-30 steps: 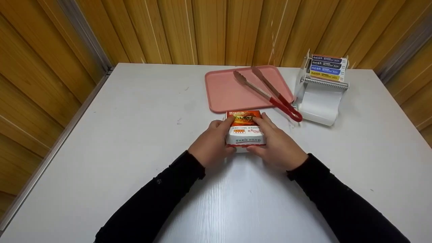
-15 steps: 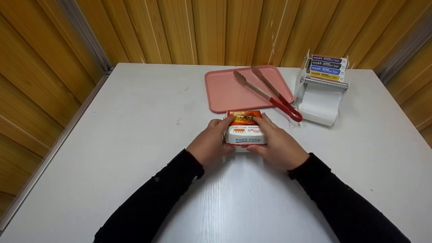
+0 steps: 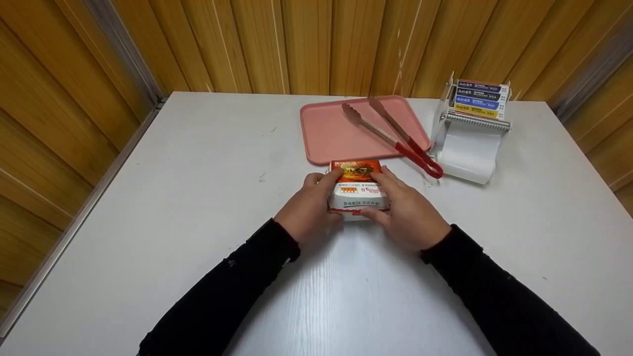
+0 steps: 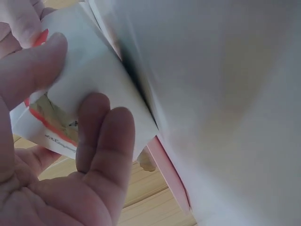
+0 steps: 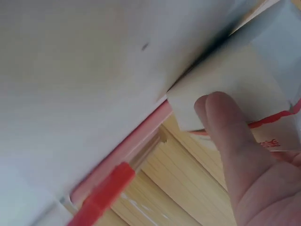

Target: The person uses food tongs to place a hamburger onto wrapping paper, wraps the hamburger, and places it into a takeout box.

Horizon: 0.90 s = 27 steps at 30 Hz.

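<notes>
A cardboard burger box (image 3: 359, 195), white with an orange-red top picturing a burger, sits on the white table just in front of the pink tray. My left hand (image 3: 309, 207) grips its left side, and my right hand (image 3: 408, 210) holds the opposite side. Both hands have fingers reaching onto the top and thumbs low at the near face. In the left wrist view, a crumpled wrapper (image 4: 54, 113) shows through a gap in the box's side. The right wrist view has fingers (image 5: 223, 113) of my right hand pressed against the white side wall.
Tongs (image 3: 403, 143) with red handles lie across the pink tray (image 3: 329, 133), their handle end overhanging its near right corner. To the right stands a label dispenser (image 3: 474, 123) with a white strip hanging down. A yellow wood-panelled wall (image 3: 306, 44) rises behind the table (image 3: 207, 163).
The burger box has shifted very slightly away from me, with both hands still around it. Tray, tongs and dispenser stay where they were.
</notes>
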Motion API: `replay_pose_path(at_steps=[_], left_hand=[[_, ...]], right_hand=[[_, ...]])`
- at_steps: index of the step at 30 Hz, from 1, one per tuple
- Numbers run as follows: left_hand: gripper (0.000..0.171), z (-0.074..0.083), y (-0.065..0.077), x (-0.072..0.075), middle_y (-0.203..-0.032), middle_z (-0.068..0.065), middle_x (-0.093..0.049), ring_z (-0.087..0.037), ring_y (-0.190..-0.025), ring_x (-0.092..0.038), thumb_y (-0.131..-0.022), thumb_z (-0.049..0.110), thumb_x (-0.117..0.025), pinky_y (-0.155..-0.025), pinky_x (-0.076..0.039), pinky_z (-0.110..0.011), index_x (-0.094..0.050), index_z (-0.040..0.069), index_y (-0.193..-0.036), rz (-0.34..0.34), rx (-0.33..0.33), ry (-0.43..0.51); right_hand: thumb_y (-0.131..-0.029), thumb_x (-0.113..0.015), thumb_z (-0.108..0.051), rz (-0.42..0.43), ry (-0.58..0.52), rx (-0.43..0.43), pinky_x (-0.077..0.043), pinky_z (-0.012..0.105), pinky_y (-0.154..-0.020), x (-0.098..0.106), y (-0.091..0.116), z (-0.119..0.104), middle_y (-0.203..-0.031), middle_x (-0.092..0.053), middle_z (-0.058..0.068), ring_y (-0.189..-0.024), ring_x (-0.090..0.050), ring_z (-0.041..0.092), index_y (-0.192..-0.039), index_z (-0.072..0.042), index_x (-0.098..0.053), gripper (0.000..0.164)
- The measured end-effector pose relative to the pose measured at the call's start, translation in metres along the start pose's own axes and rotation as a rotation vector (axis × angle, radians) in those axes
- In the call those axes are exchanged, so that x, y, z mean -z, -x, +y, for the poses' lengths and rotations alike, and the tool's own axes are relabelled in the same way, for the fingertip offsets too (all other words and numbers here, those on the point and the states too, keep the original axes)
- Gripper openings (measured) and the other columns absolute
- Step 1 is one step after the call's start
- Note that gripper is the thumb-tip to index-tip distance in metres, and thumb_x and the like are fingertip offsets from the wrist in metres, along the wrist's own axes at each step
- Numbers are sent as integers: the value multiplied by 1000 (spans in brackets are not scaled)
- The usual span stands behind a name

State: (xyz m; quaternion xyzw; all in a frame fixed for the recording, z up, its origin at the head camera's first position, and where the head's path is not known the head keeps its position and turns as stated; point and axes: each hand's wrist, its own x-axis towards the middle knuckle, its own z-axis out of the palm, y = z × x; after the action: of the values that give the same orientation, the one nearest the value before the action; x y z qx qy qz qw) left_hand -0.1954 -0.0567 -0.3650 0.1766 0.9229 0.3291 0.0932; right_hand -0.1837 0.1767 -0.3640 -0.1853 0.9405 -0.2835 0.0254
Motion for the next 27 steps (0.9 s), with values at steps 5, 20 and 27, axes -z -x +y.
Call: replay_pose_path(at_steps=[5, 20, 27], left_hand=[[93, 1, 1, -1, -152, -21, -45, -28, -113, -67, -89, 16, -86, -101, -56, -39, -33, 23, -164, 0, 5, -7], [90, 4, -3, -2, -151, -18, -46, -25, -109, -66, -89, 12, -83, -98, -57, -37, -35, 26, -163, 11, 27, 0], [89, 5, -2, -1, -148, -18, -48, -27, -110, -66, -87, 10, -84, -99, -56, -37, -37, 25, -162, 24, 35, 8]], right_hand=[[-88, -87, -36, -7, 16, -15, -40, 60, -120, -2, -1, -2, -170, -27, 26, -154, -38, 43, -161, -9, -35, 94], [-87, -88, -31, -3, 41, -51, -41, 60, -119, -3, -3, -6, -172, -22, 28, -151, -40, 49, -163, -17, -40, 91], [-86, -89, -30, -10, 27, -71, -42, 60, -118, -5, -4, -6, -172, -21, 29, -149, -43, 51, -163, -19, -41, 92]])
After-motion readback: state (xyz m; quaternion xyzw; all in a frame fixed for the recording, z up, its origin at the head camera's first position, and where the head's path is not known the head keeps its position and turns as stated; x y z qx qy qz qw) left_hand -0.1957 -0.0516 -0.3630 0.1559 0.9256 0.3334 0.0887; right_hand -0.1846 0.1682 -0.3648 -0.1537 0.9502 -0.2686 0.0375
